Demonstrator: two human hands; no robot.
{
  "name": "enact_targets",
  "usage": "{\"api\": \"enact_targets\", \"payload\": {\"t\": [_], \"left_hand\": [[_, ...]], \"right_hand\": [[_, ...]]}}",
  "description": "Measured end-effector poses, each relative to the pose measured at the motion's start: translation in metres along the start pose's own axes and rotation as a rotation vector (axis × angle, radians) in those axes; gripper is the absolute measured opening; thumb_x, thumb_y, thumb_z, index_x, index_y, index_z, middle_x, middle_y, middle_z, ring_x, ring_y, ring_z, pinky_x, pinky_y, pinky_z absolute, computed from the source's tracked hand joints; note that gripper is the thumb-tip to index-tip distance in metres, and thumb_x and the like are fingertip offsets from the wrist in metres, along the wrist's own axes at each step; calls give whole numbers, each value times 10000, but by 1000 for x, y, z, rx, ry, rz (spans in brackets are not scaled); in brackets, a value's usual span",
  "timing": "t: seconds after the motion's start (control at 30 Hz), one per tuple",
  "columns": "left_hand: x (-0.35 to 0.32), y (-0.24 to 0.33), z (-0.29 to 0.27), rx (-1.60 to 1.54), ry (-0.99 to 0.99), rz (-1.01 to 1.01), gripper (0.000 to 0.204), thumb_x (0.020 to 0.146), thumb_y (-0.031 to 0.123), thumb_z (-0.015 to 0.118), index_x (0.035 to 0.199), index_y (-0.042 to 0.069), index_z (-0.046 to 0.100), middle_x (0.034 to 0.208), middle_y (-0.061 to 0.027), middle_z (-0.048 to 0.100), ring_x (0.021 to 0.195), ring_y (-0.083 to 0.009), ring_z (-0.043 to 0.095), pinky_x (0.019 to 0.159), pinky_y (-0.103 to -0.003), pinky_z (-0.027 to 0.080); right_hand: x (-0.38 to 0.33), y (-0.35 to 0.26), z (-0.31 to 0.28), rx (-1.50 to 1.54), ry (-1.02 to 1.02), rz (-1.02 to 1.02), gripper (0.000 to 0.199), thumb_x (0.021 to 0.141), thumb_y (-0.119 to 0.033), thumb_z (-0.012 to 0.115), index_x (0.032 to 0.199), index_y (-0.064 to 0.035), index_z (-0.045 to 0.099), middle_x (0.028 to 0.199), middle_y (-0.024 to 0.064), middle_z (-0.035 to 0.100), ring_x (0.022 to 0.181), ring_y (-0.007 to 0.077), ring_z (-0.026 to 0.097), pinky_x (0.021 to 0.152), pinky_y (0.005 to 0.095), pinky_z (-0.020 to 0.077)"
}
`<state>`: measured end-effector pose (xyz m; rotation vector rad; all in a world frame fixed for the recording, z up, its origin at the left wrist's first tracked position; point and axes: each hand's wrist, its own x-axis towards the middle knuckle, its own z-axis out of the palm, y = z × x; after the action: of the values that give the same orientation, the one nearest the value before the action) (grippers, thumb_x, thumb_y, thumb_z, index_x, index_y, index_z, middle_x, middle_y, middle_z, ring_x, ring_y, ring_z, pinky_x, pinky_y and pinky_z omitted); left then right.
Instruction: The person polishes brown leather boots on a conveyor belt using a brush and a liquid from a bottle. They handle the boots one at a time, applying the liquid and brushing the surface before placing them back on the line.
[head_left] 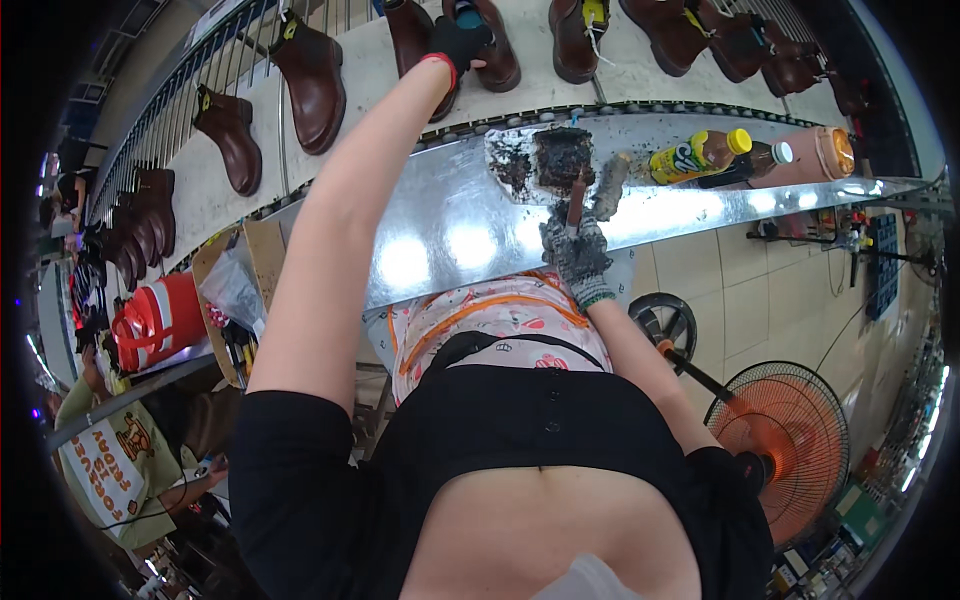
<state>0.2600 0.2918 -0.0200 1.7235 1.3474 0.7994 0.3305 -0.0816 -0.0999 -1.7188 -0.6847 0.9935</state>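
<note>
My left hand [458, 46], in a black glove with a red cuff, reaches to the far conveyor. Its fingers are closed on a dark brown ankle boot [498, 72]; another brown boot [408, 36] stands just left of it. On the near metal ledge my right hand [577, 252], in a dirty grey knit glove, grips a narrow brown stick-like tool [576, 202]. The tool points toward a black-smeared pad [563, 160] on a stained white sheet [507, 182]. A grey, fuzzy roll-shaped thing [611, 186] lies right of the tool.
More brown boots [308, 85] line the conveyor [375, 95] on both sides. A yellow-capped bottle [705, 155], a white-capped dark bottle [765, 162] and a pinkish container [815, 155] lie on the ledge. An orange fan [785, 450] stands right; a red jug [160, 320] sits left.
</note>
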Motion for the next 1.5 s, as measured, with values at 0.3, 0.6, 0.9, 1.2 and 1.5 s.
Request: {"api": "enact_targets", "payload": {"t": [0.3, 0.6, 0.9, 1.2, 1.5], "left_hand": [[-24, 54, -4, 180, 246, 531, 444, 740, 177, 685, 1121, 26, 512, 1015, -133, 589, 927, -286, 598, 824, -386, 487], [18, -35, -30, 271, 384, -246, 845, 624, 444, 736, 1202, -66, 389, 1169, -275, 508, 1063, -394, 541, 900, -414, 443], [16, -47, -40, 187, 163, -236, 864, 569, 458, 756, 1154, -73, 407, 1068, -255, 581, 985, -370, 589, 849, -397, 472], [-105, -61, -103, -217, 69, -158, 699, 573, 372, 788, 1058, -46, 508, 1038, -181, 598, 920, -252, 596, 786, -328, 470], [-275, -67, -98, -87, 214, -118, 775, 666, 313, 788, 1252, -14, 400, 1102, -136, 575, 981, -204, 567, 841, -311, 453]], "right_hand": [[0, 6, -7, -367, 53, -149, 320, 811, -276, 613, 1028, -42, 584, 896, 167, 631, 822, 337, 616, 708, 420, 481], [-10, -22, -9, -515, -9, -243, 347, 817, -276, 606, 1060, -33, 558, 883, 164, 583, 810, 331, 582, 695, 429, 468], [-2, -7, -6, -614, 124, -476, 301, 785, -253, 670, 1006, -62, 595, 717, 62, 610, 590, 177, 591, 569, 332, 470], [-1, 3, -5, -479, 103, -407, 282, 799, -196, 665, 1023, -52, 572, 764, 61, 608, 582, 134, 569, 533, 299, 465], [-16, -39, -4, -59, -7, 19, 310, 811, -162, 623, 1083, -40, 537, 756, 67, 606, 577, 135, 583, 517, 284, 472]]}}
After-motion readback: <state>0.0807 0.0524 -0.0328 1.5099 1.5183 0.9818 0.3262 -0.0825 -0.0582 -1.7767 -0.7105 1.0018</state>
